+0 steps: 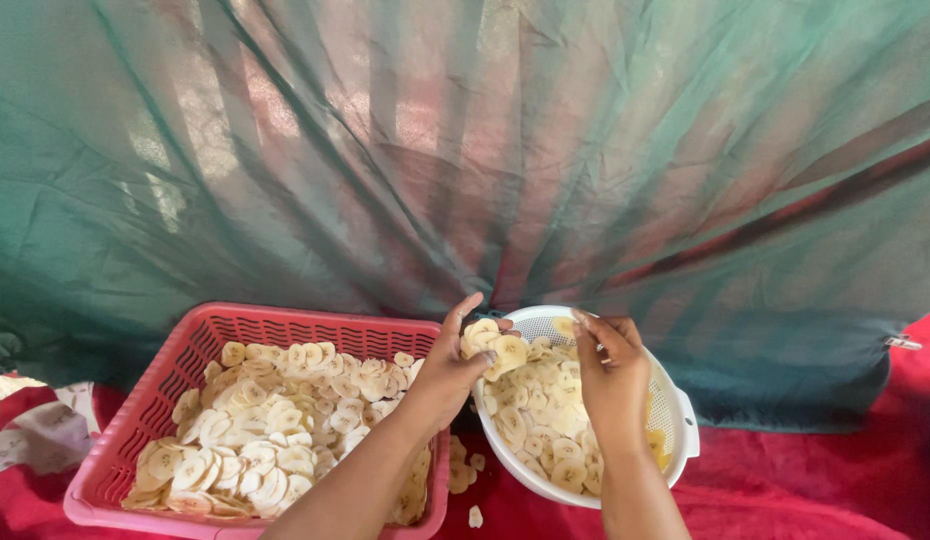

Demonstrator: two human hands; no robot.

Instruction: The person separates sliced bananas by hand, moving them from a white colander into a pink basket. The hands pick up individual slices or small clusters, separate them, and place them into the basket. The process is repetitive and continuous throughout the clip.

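My left hand (447, 372) holds a small bunch of pale yellow banana slices (493, 348) between thumb and fingers, raised over the near rim of a white round colander (683, 412). My right hand (613, 378) hovers over the colander with fingers curled, touching the slices piled inside it (533, 420); whether it grips any is unclear. To the left sits a pink rectangular plastic basket (185, 345), filled with many more banana slices (270, 430). Both forearms come up from the bottom edge.
A green translucent cloth (465, 150) hangs close behind both containers like a wall. A red cloth (835, 480) covers the surface. A few loose slices (475, 515) lie between basket and colander. Patterned fabric (35, 435) lies at far left.
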